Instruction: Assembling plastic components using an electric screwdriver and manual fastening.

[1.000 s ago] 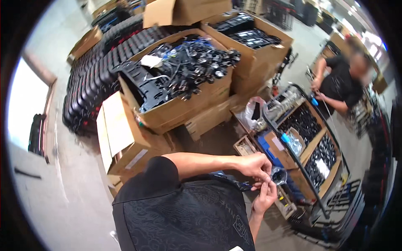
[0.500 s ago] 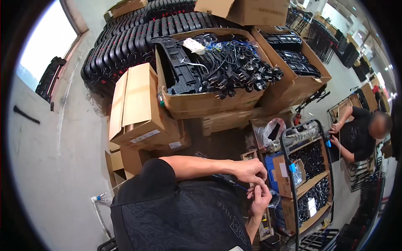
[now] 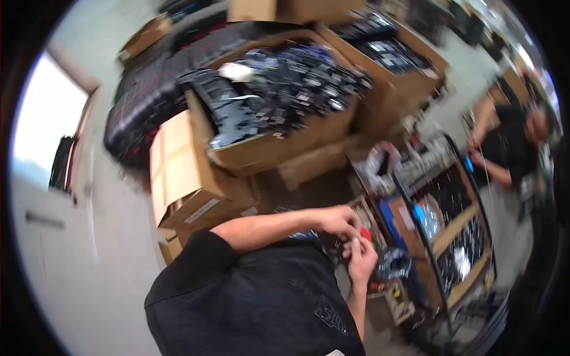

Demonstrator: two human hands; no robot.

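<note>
My left hand (image 3: 339, 221) reaches across in front of my chest, its fingers bent in a pinch. Close against it, my right hand (image 3: 361, 260) has its thumb and fingers pressed together, so the fingertips of both hands meet. What they hold, if anything, is too blurred to make out. A small red thing (image 3: 366, 234) shows just beside the fingertips; whether it is held or lies behind them I cannot tell. Next to my right hand is a clear plastic bag or roll (image 3: 393, 262).
A black-framed rack (image 3: 442, 296) with boxes of small black parts stands at right. Ahead, a large carton (image 3: 261, 154) overflows with black plugs and cables, beside a closed carton (image 3: 178, 172). Another person (image 3: 510, 139) works beyond the rack. Black cases (image 3: 142, 95) are stacked behind.
The view has swung and blurred, and the rack sits lower and further right. My hands stay together. The red thing has come into sight by my fingertips.
</note>
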